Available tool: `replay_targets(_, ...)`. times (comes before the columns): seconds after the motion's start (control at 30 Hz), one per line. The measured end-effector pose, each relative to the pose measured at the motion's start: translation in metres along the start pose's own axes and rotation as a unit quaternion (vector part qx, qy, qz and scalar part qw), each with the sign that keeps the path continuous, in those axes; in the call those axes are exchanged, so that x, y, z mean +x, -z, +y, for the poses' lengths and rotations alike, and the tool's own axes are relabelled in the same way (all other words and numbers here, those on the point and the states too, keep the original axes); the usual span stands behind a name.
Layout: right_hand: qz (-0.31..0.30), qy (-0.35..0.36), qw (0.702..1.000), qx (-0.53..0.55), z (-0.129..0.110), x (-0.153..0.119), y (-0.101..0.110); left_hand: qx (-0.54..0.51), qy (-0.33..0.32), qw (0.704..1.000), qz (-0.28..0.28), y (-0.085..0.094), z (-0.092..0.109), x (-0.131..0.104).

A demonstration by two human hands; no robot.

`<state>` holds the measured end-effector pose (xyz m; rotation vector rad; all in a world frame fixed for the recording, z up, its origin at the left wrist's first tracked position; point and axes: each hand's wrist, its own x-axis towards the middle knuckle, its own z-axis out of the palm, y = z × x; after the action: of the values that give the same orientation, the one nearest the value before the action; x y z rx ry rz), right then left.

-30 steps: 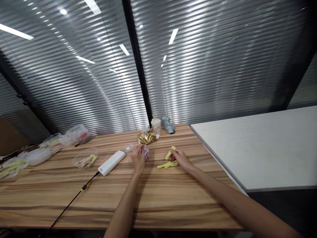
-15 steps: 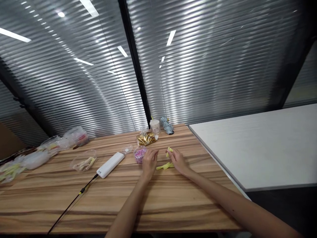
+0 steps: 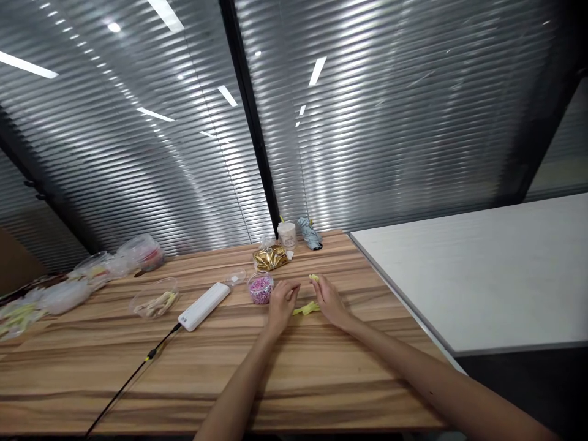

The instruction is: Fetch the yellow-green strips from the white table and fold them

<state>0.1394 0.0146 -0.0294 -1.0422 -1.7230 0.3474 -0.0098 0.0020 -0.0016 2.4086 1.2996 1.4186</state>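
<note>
My right hand (image 3: pixel 331 301) pinches a small yellow ribbon-like piece (image 3: pixel 313 278) between thumb and fingertips, just above the table. To its left, my left hand (image 3: pixel 282 301) has thumb and fingers pressed together; whatever is between them, if anything, is too small to make out. A yellow strip-like bundle (image 3: pixel 307 308) lies on the wood between and below both hands. Close beside my left hand stands a round clear tub (image 3: pixel 260 289) of small pink and purple pieces.
On the wooden table (image 3: pixel 151 380) are a white power bank (image 3: pixel 204 306) with a black cable (image 3: pixel 133 380), a clear dish (image 3: pixel 155 299) of pale sticks, a gold packet (image 3: pixel 271 257), a white cup (image 3: pixel 287 235) and a blue-grey pouch (image 3: pixel 310 234). Plastic bags (image 3: pixel 68 295) lie far left.
My left hand has shifted slightly right, toward my right hand, uncovering more of the tub. The yellow piece in my right hand is more hidden behind the fingers.
</note>
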Motion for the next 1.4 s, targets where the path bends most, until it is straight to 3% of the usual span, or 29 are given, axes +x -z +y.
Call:
replay_targets(0.23, -0.008, -0.009, 0.999, -0.050, -0.004, -0.002, 0.000, -0.029, -0.009, 0.999, -0.035, 0.000, 0.004, 0.000)
replay_targets(0.67, -0.041, 0.001, 0.997, -0.073, -0.011, -0.002, 0.002, -0.092, 0.035, 0.994, -0.057, -0.002, 0.002, -0.001)
replay_targets(1.07, -0.084, 0.020, 0.994, -0.073, -0.014, -0.002, 0.004, -0.147, 0.146, 0.977, -0.040, 0.000, 0.002, 0.002)
replay_targets(1.4, -0.100, 0.019, 0.993, -0.065, -0.012, -0.002, 0.003, -0.164, 0.162, 0.973, -0.029, -0.001, -0.001, 0.002)
